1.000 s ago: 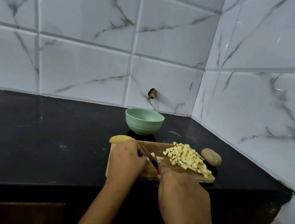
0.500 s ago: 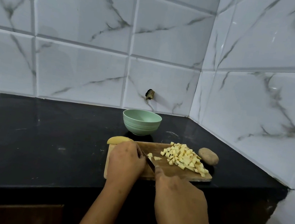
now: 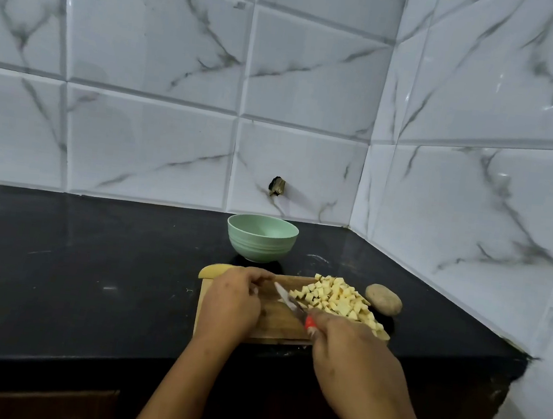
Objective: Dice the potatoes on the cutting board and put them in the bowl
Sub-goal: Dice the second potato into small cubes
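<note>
Knuckles on the curled left hand (image 3: 233, 302), its hold hidden, should guide the knife (image 3: 287, 298) gripped by the right hand (image 3: 354, 359).

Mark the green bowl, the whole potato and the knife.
green bowl (image 3: 261, 243), head view, front outer wall.
whole potato (image 3: 383, 299), head view, middle of its skin.
knife (image 3: 287, 298), head view, flat of the blade.
</note>
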